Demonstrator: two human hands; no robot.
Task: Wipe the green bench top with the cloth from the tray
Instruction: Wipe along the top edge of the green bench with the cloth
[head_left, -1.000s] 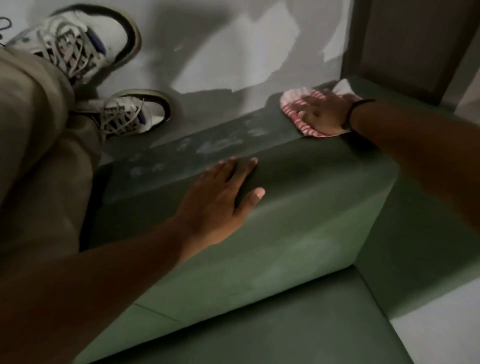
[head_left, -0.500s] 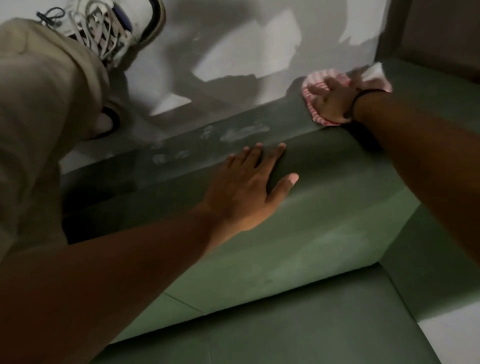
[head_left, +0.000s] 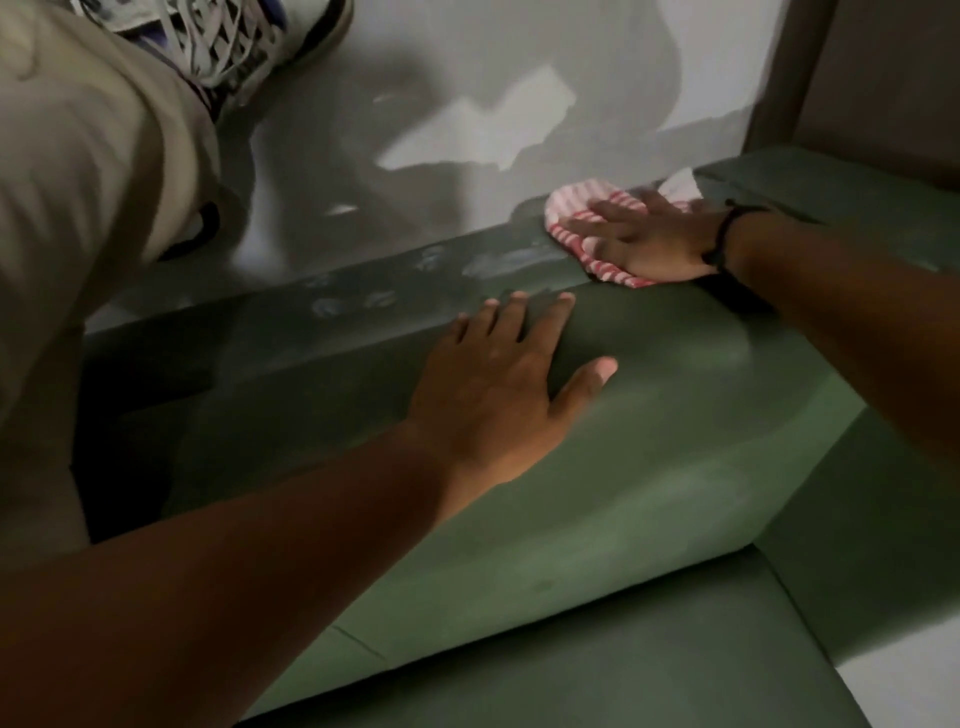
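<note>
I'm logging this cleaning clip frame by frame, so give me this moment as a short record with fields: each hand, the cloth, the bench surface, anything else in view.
right hand: flat, fingers spread, pressing on the cloth; black band at the wrist
cloth: red and white striped, on the narrow top ledge of the green bench
left hand: empty, palm down on the bench, fingertips at the ledge's edge
smudges: pale marks along the ledge, left of the cloth
shoe: white laced, on the grey floor beyond

place: indoor seating area | cues: green padded bench (head_left: 649, 467), grey floor (head_left: 441, 104)
</note>
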